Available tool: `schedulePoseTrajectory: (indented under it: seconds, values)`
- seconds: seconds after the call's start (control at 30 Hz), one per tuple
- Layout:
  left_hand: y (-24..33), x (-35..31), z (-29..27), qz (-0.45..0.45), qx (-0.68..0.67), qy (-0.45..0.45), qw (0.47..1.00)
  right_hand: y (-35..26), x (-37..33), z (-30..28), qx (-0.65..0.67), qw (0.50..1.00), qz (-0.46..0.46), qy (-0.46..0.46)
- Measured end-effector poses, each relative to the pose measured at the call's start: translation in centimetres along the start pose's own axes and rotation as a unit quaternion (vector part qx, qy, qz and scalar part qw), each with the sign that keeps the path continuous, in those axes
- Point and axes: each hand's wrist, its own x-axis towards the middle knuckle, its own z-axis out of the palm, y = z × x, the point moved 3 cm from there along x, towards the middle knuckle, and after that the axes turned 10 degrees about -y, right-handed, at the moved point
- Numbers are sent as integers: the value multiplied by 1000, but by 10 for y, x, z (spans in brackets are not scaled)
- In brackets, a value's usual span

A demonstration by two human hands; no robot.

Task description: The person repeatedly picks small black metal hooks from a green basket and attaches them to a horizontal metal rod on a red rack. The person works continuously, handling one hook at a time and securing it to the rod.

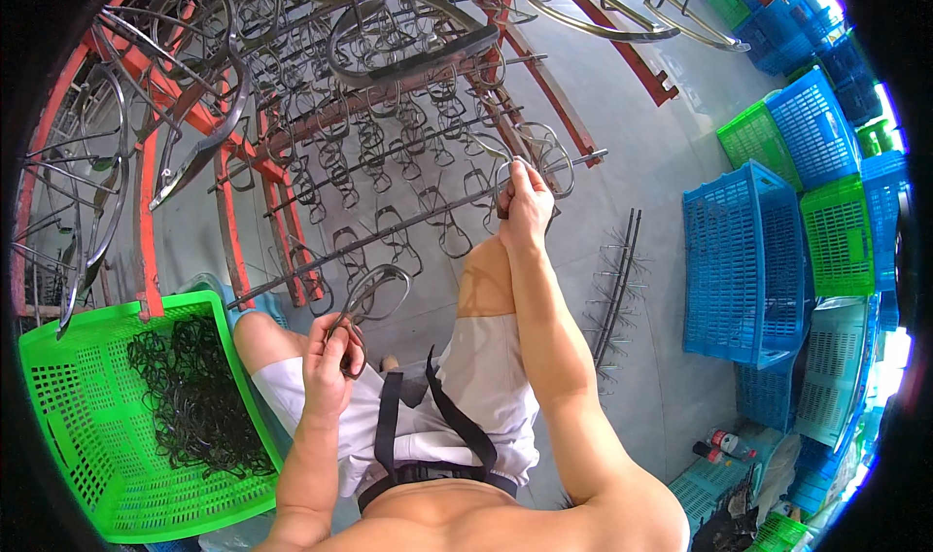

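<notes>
My left hand [330, 362] is closed around dark, shiny metal loop pieces [391, 278], held low in front of my left thigh. Further forward, my right hand [528, 202] pinches a similar metal loop [502, 178] near the right end of a long dark rod [389, 229]. Whether that loop hangs on the rod or is only held against it, I cannot tell. Several figure-eight-shaped metal loops [449, 233] dangle from the rod between my hands. A green plastic basket [73, 382] at my left contains a tangled heap of dark loop pieces [199, 406].
Red rack posts [146, 226] and rows of hanging loops fill the far left and centre. Large bent metal frames [209, 115] jut out overhead. A spiky rod [619, 285] lies on the floor at right, beside stacked blue crates [743, 260] and green crates [838, 236].
</notes>
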Motion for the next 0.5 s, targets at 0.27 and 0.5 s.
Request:
schedulePoseTrajectory:
  seconds: [0.27,0.5]
  values:
    - [-2,-3,-5,8,-19,14,1000,3,-2,3,-15,1000,0,4]
    - [-3,-2,-4,-5,-28,22,999,9,-8,10,-144,987,2,-72]
